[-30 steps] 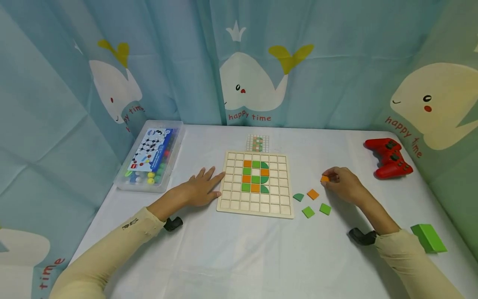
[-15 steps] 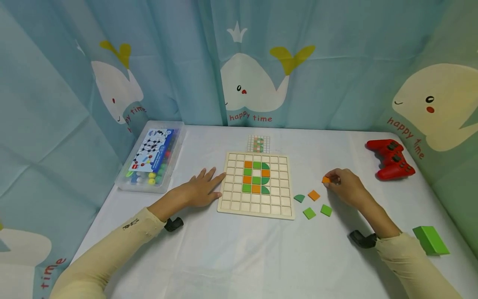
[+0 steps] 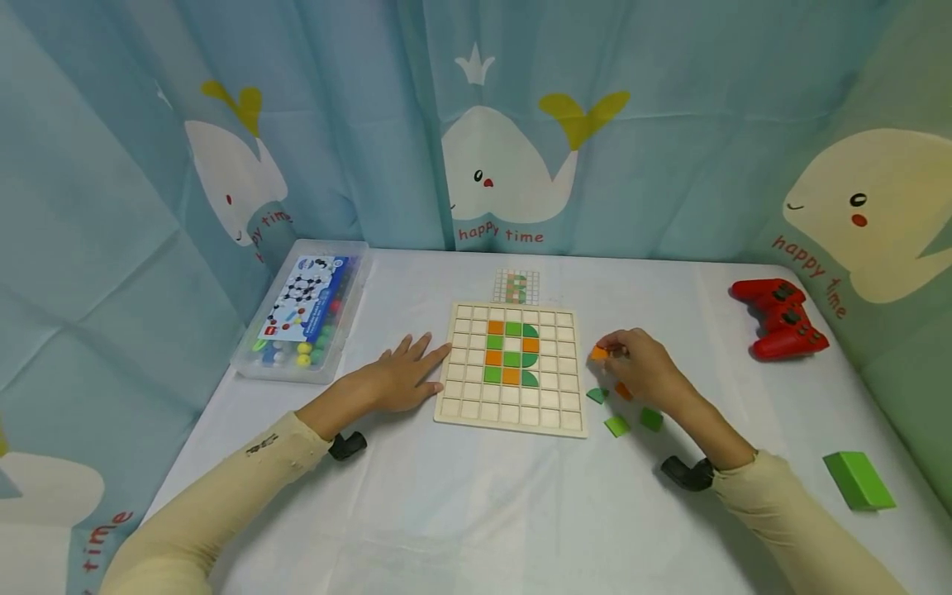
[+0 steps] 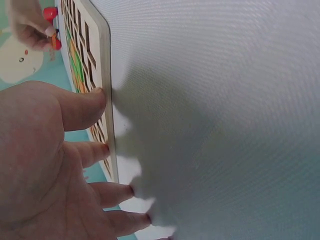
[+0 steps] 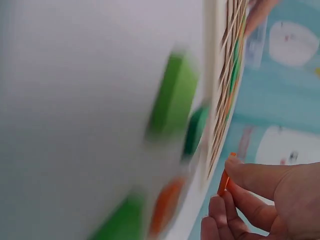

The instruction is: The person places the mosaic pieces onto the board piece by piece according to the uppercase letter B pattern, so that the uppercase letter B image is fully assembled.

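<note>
A square wooden grid board (image 3: 464, 409) lies mid-table, with orange and green square tiles and several dark green quarter-round tiles set in its cells. My left hand (image 3: 402, 376) rests spread at the board's left edge; in the left wrist view the thumb (image 4: 90, 107) and a finger touch the rim. Just right of the board, my right hand (image 3: 641, 368) pinches an orange square tile (image 3: 599, 353) between thumb and fingers. Below that hand lie a quarter-round tile (image 3: 597, 395), another orange tile (image 3: 623, 391) and two green square tiles (image 3: 616, 426).
A small printed pattern card (image 3: 516, 286) lies behind the board. At the back left is a clear plastic box (image 3: 297, 314) of coloured beads. A red game controller (image 3: 779, 318) and a green block (image 3: 859, 479) lie on the right. Curtains rise behind the table.
My right hand has moved left toward the board, carrying the pinched orange tile over the loose tiles. The left hand stays in place at the board's edge.
</note>
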Action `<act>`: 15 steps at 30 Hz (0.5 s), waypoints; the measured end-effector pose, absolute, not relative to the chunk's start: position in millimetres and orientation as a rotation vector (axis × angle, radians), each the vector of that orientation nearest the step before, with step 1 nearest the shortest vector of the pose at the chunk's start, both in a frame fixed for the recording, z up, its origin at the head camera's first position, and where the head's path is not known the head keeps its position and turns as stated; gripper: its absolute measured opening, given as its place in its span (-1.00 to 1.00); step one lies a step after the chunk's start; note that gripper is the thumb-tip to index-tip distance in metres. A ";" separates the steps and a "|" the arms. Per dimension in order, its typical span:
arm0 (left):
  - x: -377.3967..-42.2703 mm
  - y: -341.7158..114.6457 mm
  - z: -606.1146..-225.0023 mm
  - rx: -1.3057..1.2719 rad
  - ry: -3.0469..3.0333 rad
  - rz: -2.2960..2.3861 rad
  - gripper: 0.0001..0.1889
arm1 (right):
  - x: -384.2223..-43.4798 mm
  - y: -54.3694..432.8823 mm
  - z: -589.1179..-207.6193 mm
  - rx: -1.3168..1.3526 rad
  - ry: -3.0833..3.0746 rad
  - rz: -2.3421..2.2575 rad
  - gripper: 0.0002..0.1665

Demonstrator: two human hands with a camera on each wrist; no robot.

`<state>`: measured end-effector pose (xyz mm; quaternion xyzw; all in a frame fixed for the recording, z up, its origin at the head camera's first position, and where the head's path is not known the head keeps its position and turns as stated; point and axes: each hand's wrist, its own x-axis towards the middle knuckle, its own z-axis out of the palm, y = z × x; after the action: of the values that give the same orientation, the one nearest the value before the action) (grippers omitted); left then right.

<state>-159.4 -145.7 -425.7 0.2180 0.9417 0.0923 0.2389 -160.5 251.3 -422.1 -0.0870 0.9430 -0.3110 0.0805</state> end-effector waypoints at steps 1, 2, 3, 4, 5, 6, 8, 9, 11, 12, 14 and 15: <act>-159.3 -145.6 -425.7 0.596 2.575 0.262 -0.25 | -158.8 243.5 -420.8 -0.293 2.807 -0.938 -0.65; -159.1 -145.3 -425.4 0.594 2.571 0.271 -0.25 | -157.2 235.4 -419.9 -0.319 2.793 -0.945 -0.66; -159.0 -145.0 -425.6 0.592 2.567 0.277 -0.25 | -155.7 227.4 -419.7 -0.351 2.784 -0.949 -0.67; -159.0 -144.8 -425.6 0.591 2.565 0.277 -0.25 | -154.1 219.1 -419.3 -0.385 2.775 -0.955 -0.68; -159.0 -144.6 -425.8 0.590 2.566 0.273 -0.25 | -152.7 210.7 -419.2 -0.416 2.763 -0.961 -0.69; -159.1 -144.4 -426.1 0.588 2.568 0.267 -0.25 | -151.4 202.5 -419.4 -0.450 2.753 -0.970 -0.70; -159.3 -144.2 -426.5 0.583 2.569 0.260 -0.25 | -148.7 186.9 -421.1 -0.522 2.739 -0.971 -0.72; -159.6 -144.2 -426.7 0.581 2.570 0.258 -0.25 | -147.4 179.5 -422.3 -0.559 2.735 -0.969 -0.72; -160.0 -144.4 -426.6 0.579 2.573 0.254 -0.25 | -144.5 166.1 -424.5 -0.629 2.727 -0.967 -0.72; -160.2 -144.6 -426.8 0.579 2.572 0.256 -0.25 | -143.1 160.1 -425.8 -0.651 2.724 -0.965 -0.72; -160.3 -145.1 -426.4 0.584 2.572 0.262 -0.25 | -140.4 149.5 -427.5 -0.682 2.715 -0.958 -0.72; -160.2 -145.3 -426.0 0.585 2.571 0.268 -0.25 | -139.3 144.8 -428.1 -0.691 2.713 -0.958 -0.70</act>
<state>-160.2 -145.3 -426.0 0.2140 0.9410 0.0981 0.2431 -139.3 144.8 -428.1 -0.2325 0.9131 -0.3223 0.0912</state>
